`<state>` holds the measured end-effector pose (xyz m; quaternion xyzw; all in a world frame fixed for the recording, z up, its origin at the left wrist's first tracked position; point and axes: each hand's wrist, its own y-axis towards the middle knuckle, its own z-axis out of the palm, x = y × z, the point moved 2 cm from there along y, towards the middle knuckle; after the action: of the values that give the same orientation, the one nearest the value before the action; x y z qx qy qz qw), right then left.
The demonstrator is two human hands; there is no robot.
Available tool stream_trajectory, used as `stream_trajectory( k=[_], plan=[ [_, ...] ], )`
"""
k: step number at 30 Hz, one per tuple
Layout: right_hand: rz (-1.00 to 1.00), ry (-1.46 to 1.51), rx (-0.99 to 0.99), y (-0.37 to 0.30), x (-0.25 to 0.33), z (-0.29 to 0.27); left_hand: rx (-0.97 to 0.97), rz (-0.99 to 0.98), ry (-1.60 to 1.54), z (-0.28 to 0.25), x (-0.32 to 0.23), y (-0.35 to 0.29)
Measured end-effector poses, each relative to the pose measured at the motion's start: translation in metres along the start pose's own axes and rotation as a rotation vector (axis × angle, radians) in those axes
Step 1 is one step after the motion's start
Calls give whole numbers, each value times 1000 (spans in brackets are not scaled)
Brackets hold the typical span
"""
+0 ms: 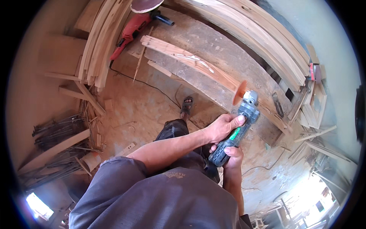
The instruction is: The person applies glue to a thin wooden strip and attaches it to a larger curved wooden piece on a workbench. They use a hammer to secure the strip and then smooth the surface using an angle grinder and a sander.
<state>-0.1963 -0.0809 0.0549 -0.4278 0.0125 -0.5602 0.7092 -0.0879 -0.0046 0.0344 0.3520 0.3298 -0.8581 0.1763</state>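
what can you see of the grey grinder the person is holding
The angle grinder has a grey body with a green patch on its side, a paler metal head and an orange sanding disc at the far end. It is held tilted, disc end away from the person, with the disc at the edge of a long curved wooden plank. The left hand wraps the body near the head; the right hand takes the rear end.

Curved plank (198, 65) on dusty workbench (213, 38)
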Motion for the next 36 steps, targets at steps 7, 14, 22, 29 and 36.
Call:
stream_trajectory(
  k=[7,14,22,29,36],
  plan=[
    [85,-290,24,35,-30,17,-235,-109,-208,-59,10,-27],
    [41,-801,27,78,-38,54,-184,38,-617,-113,22,-50],
    [-96,-1009,-10,156,-75,90,-444,4,-238,-179,-20,-38],
    [-61,-1092,-124,178,-81,111,-441,-34,-252,-203,-33,-26],
    [49,-1245,-136,181,-75,116,-464,-36,-288,-204,-40,-27]
  ],
)
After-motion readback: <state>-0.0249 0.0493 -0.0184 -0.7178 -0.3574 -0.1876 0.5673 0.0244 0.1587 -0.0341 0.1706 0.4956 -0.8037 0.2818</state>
